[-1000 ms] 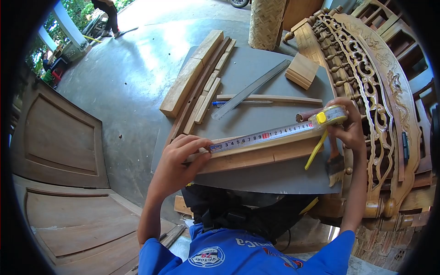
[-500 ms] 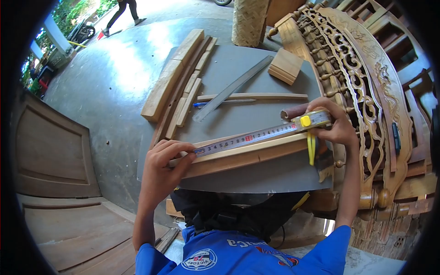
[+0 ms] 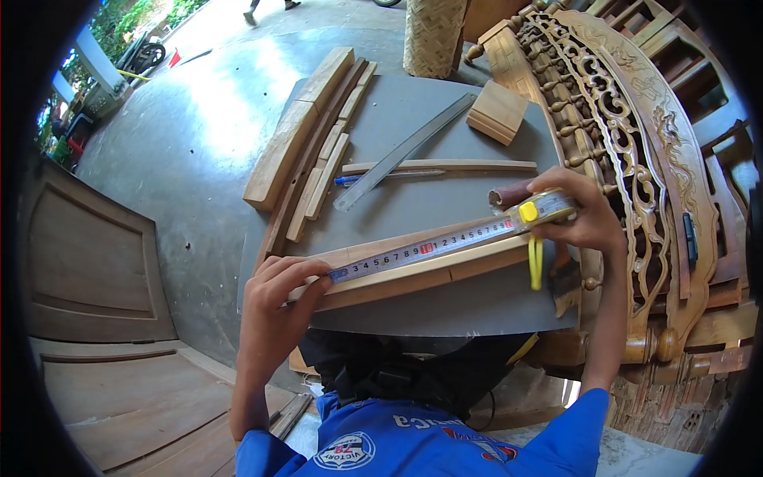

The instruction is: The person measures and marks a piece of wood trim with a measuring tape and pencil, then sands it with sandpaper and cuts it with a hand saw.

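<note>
A long wooden piece lies across the near part of the grey board. Along its top runs the extended blade of a tape measure. My left hand pinches the blade's end against the wood's left end. Wrapped around the tape measure's case, my right hand holds it over the wood's right end, and a yellow strap hangs below. Beyond the blade lie a metal ruler, a blue pen and a thin wooden strip. A brown cylinder rests beside my right hand.
Several long wooden pieces lie at the board's left side. A wooden block sits at its far right. Carved wooden furniture stands on the right, with panels at left. A person's legs show at the top.
The tape case and my right hand have shifted slightly, and my left hand has moved a little left with the blade's end. The person in the background has walked right.
</note>
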### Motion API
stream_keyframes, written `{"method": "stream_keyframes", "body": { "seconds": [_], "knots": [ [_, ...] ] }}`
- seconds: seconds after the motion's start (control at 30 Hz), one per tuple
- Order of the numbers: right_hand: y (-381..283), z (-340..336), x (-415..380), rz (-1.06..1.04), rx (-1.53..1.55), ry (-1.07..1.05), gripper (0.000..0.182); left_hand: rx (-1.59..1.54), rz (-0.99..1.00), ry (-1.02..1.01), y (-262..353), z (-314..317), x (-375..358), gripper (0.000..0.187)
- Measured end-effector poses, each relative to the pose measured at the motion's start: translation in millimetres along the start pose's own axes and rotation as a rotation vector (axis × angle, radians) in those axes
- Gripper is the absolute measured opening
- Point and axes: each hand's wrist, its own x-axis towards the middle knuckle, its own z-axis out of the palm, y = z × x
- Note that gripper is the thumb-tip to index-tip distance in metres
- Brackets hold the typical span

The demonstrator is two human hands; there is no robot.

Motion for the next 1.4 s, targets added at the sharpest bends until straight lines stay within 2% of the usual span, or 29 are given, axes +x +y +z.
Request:
{"method": "stream_keyframes", "body": {
  "seconds": [0.2, 0.3, 0.47, 0.57, 0.67, 0.77, 0.9, 1.0, 1.13, 1.17, 1.27, 1.4],
  "knots": [
    [-15.5, -8.2, 2.0, -0.032, -0.041, -0.005, 0.047, 0.033, 0.087, -0.019, -6.8, -1.1, 1.5, 0.015],
    [-12.7, -3.4, -1.1, 0.002, -0.053, -0.002, 0.046, -0.024, 0.037, -0.02, -7.6, -0.1, 0.4, 0.012],
    [-8.1, 0.4, 1.8, 0.038, -0.006, -0.051, 0.045, 0.013, 0.065, -0.031, -6.9, -1.3, 0.5, 0.014],
    [-7.7, 3.0, -2.4, 0.013, -0.036, -0.005, 0.05, 0.014, 0.055, -0.029, -5.8, -1.2, -0.2, 0.014],
    [-11.1, 10.1, -7.0, 0.033, -0.095, 0.083, 0.064, 0.001, 0.043, -0.037, -3.9, -1.2, -0.2, 0.014],
    [-2.6, 17.3, -15.6, 0.3, 0.15, 0.142, 0.068, 0.009, 0.054, -0.027, -4.2, -0.5, -0.5, 0.014],
    [2.6, 13.3, -14.2, 0.242, 0.252, 0.164, 0.058, -0.001, 0.062, -0.018, -2.7, -0.6, -0.5, 0.014],
    [-6.1, -4.3, -1.2, 0.041, 0.214, 0.106, 0.055, -0.003, 0.051, -0.013, -0.5, -0.8, -1.7, 0.014],
    [-22.7, -22.0, 9.0, 0.095, 0.321, 0.03, 0.057, 0.005, 0.068, 0.023, -3.7, 1.6, -4.7, 0.014],
    [-24.3, -23.2, 10.7, 0.122, 0.289, 0.053, 0.056, 0.007, 0.077, 0.032, -4.4, 2.3, -5.0, 0.014],
    [-22.4, -26.1, 10.1, -0.032, 0.084, 0.094, 0.055, 0.003, 0.094, 0.047, -6.2, 3.1, -5.5, 0.014],
    [-26.8, -16.7, 4.4, -0.003, 0.149, 0.214, 0.055, -0.001, 0.1, 0.043, -5.5, 2.2, -4.8, 0.014]
  ]
}}
